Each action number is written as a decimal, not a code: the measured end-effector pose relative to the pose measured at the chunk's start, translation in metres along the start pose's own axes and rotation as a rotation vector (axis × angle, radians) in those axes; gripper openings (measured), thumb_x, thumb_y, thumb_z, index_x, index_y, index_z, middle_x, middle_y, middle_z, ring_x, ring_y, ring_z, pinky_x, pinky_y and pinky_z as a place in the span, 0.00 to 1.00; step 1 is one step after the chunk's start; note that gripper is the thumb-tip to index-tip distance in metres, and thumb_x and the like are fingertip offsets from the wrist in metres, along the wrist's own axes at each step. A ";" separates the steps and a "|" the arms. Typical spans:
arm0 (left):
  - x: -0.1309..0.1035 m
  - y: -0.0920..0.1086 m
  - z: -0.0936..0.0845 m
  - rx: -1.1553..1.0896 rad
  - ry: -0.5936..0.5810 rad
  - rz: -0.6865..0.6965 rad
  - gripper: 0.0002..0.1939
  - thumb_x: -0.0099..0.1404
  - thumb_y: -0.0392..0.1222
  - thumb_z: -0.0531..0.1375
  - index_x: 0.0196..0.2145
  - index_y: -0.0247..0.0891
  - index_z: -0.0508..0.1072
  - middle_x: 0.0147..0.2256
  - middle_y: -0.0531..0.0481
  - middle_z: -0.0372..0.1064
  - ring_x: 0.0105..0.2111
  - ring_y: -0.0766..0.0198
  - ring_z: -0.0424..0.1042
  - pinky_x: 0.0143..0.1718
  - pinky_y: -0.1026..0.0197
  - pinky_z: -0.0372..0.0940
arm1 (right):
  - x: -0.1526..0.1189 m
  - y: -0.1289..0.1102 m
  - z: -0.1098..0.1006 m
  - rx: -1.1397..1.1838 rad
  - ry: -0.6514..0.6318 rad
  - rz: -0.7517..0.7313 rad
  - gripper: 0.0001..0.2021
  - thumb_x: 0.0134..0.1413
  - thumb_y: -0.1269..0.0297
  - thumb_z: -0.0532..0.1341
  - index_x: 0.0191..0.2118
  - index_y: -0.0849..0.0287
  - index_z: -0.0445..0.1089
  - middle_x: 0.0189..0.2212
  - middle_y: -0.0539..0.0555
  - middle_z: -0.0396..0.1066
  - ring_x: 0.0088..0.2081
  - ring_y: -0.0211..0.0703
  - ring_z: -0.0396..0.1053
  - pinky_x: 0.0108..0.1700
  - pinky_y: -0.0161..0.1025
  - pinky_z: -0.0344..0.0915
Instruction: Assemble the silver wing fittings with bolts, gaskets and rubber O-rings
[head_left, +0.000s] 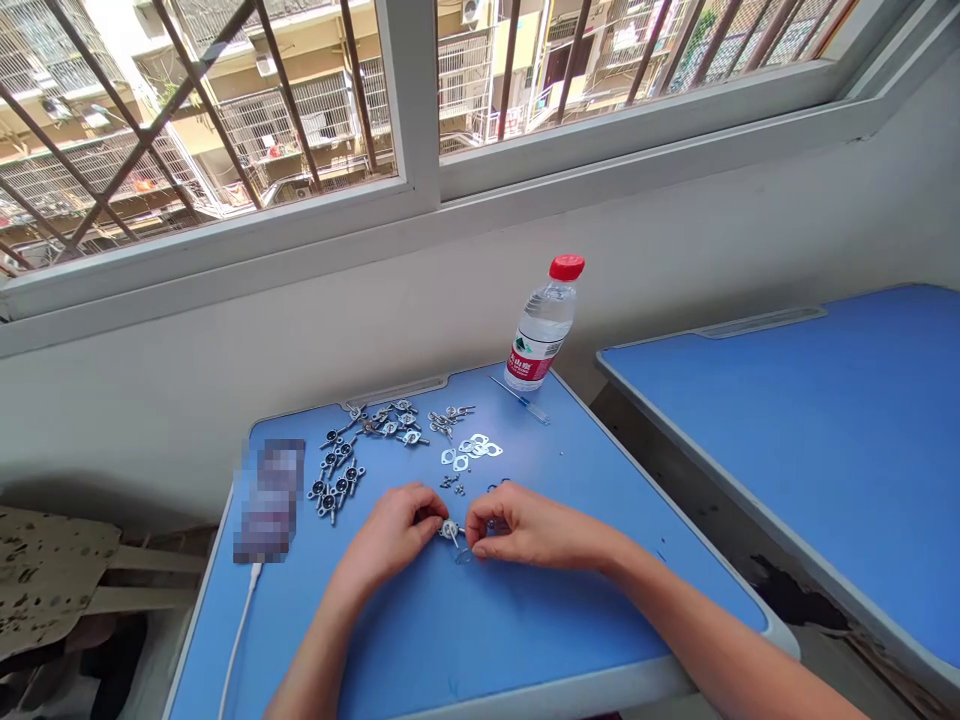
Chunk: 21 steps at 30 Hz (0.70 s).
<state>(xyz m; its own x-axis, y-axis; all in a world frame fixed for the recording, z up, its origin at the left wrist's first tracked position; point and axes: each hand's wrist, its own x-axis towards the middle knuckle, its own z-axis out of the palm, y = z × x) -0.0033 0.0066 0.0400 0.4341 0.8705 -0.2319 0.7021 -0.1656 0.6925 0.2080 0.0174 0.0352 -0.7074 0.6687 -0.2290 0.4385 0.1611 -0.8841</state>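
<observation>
A small metal fitting [450,530] with a flat two-eared plate and a thin stem lies between my hands on the blue desk. My left hand [397,530] grips its left edge between thumb and fingertips. Close to its right side, my right hand [525,525] has thumb and fingers pinched together; what they hold, if anything, is too small to make out. Just below the fitting shows a thin, ring-like outline [463,557]. Beyond my hands are flat metal eared plates [480,447], tiny screws [453,484] and small stemmed metal pieces [448,420].
Several similar fittings lie in groups [341,475] at the left and back [390,422]. A phone-like blurred item [271,500] with a white cable [244,620] is at left. A water bottle [541,335] and pen [525,402] stand behind. Another blue desk [810,430] is right.
</observation>
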 end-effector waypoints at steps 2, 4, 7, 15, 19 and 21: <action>0.000 0.001 -0.001 0.000 -0.005 -0.004 0.11 0.61 0.34 0.54 0.34 0.39 0.76 0.36 0.49 0.74 0.37 0.60 0.71 0.38 0.63 0.63 | 0.000 0.000 0.000 -0.017 -0.001 0.013 0.06 0.48 0.72 0.60 0.30 0.61 0.75 0.25 0.47 0.70 0.28 0.34 0.61 0.30 0.31 0.55; 0.000 0.001 -0.001 0.001 -0.005 -0.004 0.11 0.61 0.34 0.54 0.34 0.39 0.76 0.36 0.50 0.74 0.37 0.60 0.71 0.38 0.63 0.63 | 0.000 0.001 0.000 -0.024 0.006 0.031 0.07 0.48 0.72 0.59 0.31 0.61 0.76 0.25 0.47 0.70 0.28 0.34 0.61 0.29 0.30 0.55; 0.000 0.000 0.000 0.002 -0.008 -0.005 0.10 0.61 0.34 0.54 0.34 0.39 0.76 0.36 0.50 0.74 0.37 0.60 0.71 0.39 0.63 0.63 | 0.000 0.001 0.001 -0.032 0.009 0.038 0.08 0.47 0.73 0.59 0.32 0.61 0.76 0.25 0.48 0.71 0.28 0.35 0.62 0.29 0.30 0.55; 0.000 0.000 0.000 0.009 -0.007 0.009 0.10 0.62 0.33 0.55 0.34 0.39 0.76 0.37 0.50 0.74 0.38 0.60 0.71 0.39 0.62 0.63 | 0.001 0.001 0.005 -0.075 0.025 0.006 0.07 0.49 0.73 0.59 0.31 0.60 0.75 0.24 0.46 0.70 0.27 0.34 0.62 0.30 0.30 0.54; 0.000 -0.001 0.000 0.004 -0.003 0.017 0.10 0.62 0.33 0.55 0.34 0.39 0.76 0.36 0.50 0.74 0.38 0.60 0.71 0.39 0.62 0.63 | 0.002 0.003 0.009 -0.061 0.057 0.006 0.07 0.49 0.73 0.59 0.32 0.60 0.74 0.24 0.46 0.68 0.27 0.33 0.60 0.29 0.30 0.54; 0.000 -0.001 0.001 0.001 -0.005 0.014 0.09 0.61 0.33 0.55 0.34 0.39 0.76 0.36 0.51 0.74 0.38 0.60 0.70 0.38 0.62 0.62 | 0.003 0.004 0.010 -0.044 0.068 0.005 0.07 0.49 0.73 0.59 0.32 0.60 0.74 0.24 0.46 0.68 0.27 0.33 0.61 0.29 0.30 0.54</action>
<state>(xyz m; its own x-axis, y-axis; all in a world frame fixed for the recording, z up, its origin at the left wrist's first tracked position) -0.0040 0.0065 0.0387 0.4470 0.8657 -0.2252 0.6964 -0.1787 0.6950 0.2020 0.0127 0.0273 -0.6667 0.7170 -0.2036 0.4669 0.1889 -0.8639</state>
